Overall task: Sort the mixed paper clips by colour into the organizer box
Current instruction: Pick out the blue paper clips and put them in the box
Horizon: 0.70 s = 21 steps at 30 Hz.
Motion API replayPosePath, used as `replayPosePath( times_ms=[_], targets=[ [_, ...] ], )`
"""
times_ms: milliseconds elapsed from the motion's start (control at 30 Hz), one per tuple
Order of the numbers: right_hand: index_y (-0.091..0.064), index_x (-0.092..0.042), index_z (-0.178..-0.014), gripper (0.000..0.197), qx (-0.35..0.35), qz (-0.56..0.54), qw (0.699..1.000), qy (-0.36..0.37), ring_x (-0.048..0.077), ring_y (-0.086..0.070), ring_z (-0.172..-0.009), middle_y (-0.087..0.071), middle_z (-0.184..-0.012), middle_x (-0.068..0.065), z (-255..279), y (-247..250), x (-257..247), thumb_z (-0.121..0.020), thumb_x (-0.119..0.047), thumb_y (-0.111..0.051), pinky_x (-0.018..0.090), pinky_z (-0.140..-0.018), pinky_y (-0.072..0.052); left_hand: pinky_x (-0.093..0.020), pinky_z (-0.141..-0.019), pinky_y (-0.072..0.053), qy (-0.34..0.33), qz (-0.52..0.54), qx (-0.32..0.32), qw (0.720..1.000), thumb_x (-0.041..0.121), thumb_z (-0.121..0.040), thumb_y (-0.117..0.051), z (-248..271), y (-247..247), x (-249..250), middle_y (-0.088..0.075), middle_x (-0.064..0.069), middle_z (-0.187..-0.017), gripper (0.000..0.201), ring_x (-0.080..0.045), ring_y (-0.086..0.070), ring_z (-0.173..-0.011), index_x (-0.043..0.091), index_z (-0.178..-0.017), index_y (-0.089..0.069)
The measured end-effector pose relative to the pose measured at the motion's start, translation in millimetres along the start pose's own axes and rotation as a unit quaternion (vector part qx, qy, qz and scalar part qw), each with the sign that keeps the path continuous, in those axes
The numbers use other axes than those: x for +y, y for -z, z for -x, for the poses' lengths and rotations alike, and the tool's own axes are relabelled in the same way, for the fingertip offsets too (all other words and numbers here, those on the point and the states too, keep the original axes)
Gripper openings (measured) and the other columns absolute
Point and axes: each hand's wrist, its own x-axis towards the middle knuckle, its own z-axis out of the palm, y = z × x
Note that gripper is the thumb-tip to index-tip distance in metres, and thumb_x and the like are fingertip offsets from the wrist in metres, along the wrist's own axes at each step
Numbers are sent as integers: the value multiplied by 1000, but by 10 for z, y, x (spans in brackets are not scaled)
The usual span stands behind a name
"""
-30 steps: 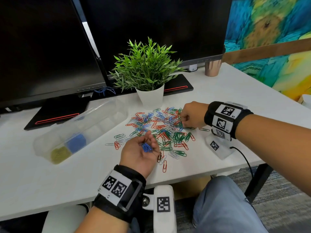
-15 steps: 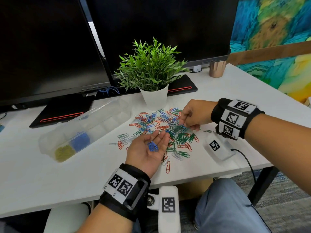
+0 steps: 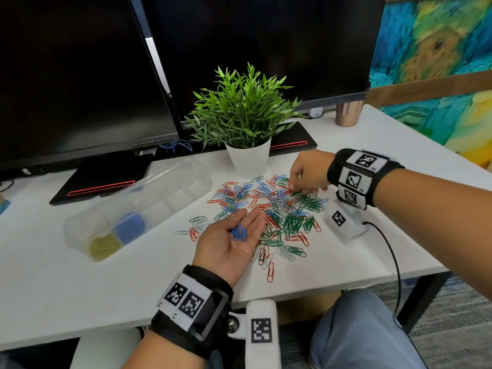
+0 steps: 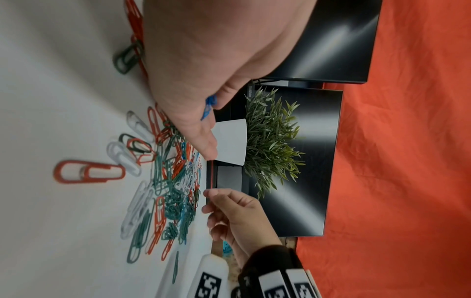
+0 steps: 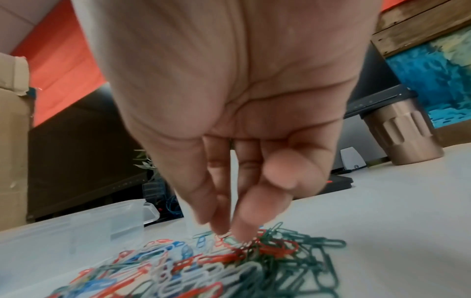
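A pile of mixed paper clips (image 3: 282, 206) in red, green, blue and white lies on the white desk. My left hand (image 3: 247, 222) is palm up beside the pile's near-left side, fingers straight, and a few blue clips (image 3: 239, 233) rest loose on the palm. My right hand (image 3: 299, 182) reaches down into the pile's far right part. In the right wrist view its thumb and forefinger tips (image 5: 239, 233) meet among the clips (image 5: 229, 268); whether a clip is pinched is blurred. The clear organizer box (image 3: 165, 193) lies to the left, holding blue clips (image 3: 130, 226) and yellow clips (image 3: 103, 246).
A potted plant (image 3: 249, 161) stands just behind the pile. Two dark monitors (image 3: 80, 75) on black bases line the back. A copper cup (image 3: 346, 115) sits far right. A white tagged device (image 3: 343, 222) with a black cable lies under my right wrist.
My left hand's fingers have uncurled to a flatter palm with the blue clips still on it. My right hand has shifted a little toward the pile's far side.
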Motion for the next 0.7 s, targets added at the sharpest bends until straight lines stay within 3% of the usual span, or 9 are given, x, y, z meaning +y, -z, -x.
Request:
replayPosePath(
  times_ms=[100, 167, 233, 333, 600, 700],
  targets=[
    [-73, -6, -86, 18, 59, 71, 996, -1, 13, -55, -52, -70, -76, 4, -250, 27, -42, -89, -16, -58, 22, -54, -51, -47, -96, -47, -2, -5, -5, 1000, 3, -96, -38, 6, 23, 28, -59, -33, -117, 32, -45, -58, -110, -9, -122, -52],
    [-74, -12, -90, 18, 68, 98, 993, -2, 19, -64, -70, -73, -91, 5, -430, 30, -51, -86, -17, -57, 29, -71, -57, -47, -95, -48, -4, -6, -4, 1000, 8, -95, -40, 9, 41, 48, -61, -34, -115, 34, -45, -59, -109, -9, -122, -52],
    [-72, -18, -102, 19, 55, 116, 992, 1, 22, -66, -92, -71, -104, 2, -563, 22, -79, -86, -21, -62, 30, -84, -54, -47, -94, -48, -3, -2, -6, 1000, 8, -95, -40, 10, 60, 68, -61, -34, -115, 35, -46, -59, -108, -9, -122, -52],
    [-69, -17, -113, 28, 28, 145, 989, 12, 22, -63, -101, -68, -111, 2, -697, -14, -115, -86, -24, -70, 25, -82, -48, -48, -88, -49, 1, 4, -17, 1000, 0, -94, -33, 11, 73, 83, -59, -35, -118, 36, -47, -57, -109, -11, -125, -49],
    [-76, -14, -89, 11, 32, 109, 993, -5, 18, -67, -91, -74, -96, 1, -747, -58, -69, -78, -16, -77, 30, -80, -55, -48, -81, -49, 0, 3, -23, 1000, -7, -94, -29, -6, 58, 91, -59, -34, -117, 38, -46, -58, -105, -9, -128, -46],
    [-74, -11, -93, 13, 26, 82, 996, -12, 17, -64, -91, -71, -96, 1, -704, -79, -39, -80, -14, -75, 30, -83, -54, -47, -83, -49, -2, 1, -28, 1000, -9, -92, -29, -5, 53, 80, -58, -34, -118, 41, -46, -57, -107, -8, -130, -45]
  ],
)
